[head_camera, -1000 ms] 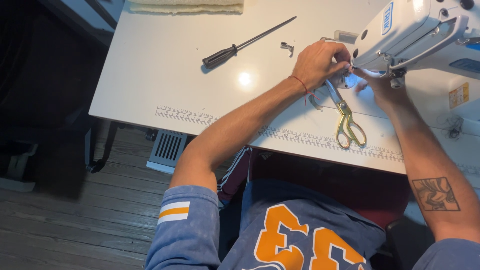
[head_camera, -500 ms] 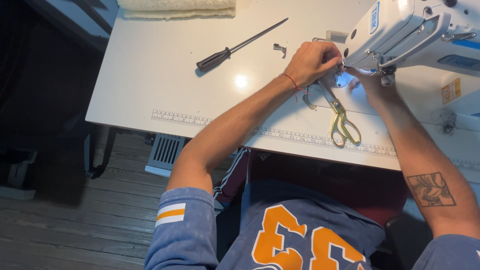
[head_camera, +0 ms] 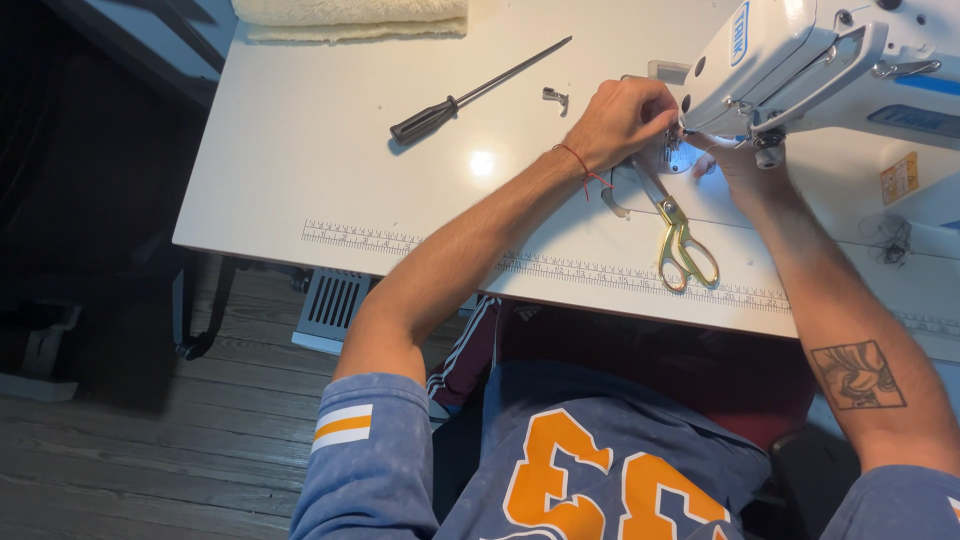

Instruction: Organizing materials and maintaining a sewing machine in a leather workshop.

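Note:
My left hand is curled at the needle area under the head of a white sewing machine, its fingertips bunched and hidden from me. A red string circles that wrist. My right hand reaches in from the right and lies mostly under the machine head, fingers out of sight. Just below both hands, gold-handled scissors lie on the white table, blades pointing toward the needle.
A black-handled screwdriver and a small metal part lie left of my hands. A folded cream towel sits at the far edge. A printed ruler strip runs along the near edge. A floor vent shows below the table.
Both hands stay at the needle area with only small finger shifts. The view has drifted slightly; scissors and screwdriver have not moved on the table.

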